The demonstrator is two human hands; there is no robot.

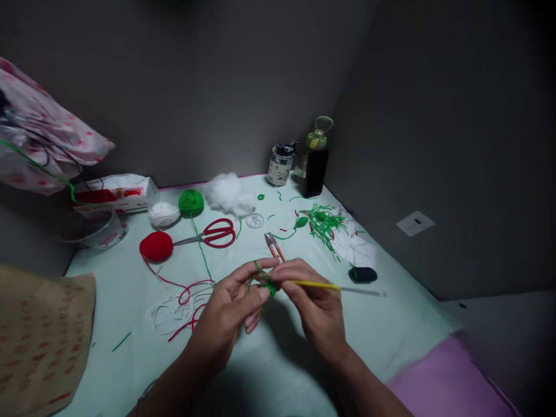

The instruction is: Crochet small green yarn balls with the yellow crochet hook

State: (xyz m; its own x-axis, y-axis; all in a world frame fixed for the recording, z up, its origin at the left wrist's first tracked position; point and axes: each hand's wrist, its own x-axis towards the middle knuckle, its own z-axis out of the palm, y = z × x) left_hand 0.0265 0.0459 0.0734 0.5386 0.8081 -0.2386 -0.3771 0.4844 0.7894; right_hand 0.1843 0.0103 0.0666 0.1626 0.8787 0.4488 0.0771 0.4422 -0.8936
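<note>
Between finger and thumb, my left hand (237,301) pinches a small green crochet piece (270,288), with green yarn running over its raised index finger. My right hand (315,307) grips a crochet hook (319,285) with a yellow handle and a metal shaft pointing right. The hook's working tip is hidden among the fingers at the green piece. A strand leads from the green yarn ball (191,202) down toward my left hand. Just beyond my hands lie orange-handled thread snips (274,245). Loose white and red yarn (182,310) is tangled left of my left hand.
Red-handled scissors (217,233), a red yarn ball (156,247), a white ball (164,214) and fluffy stuffing (230,194) lie behind. Green scraps (325,226) and a dark roll (362,274) are at right. A pen jar (279,167), bottle (317,138) and phone (315,174) stand at the back.
</note>
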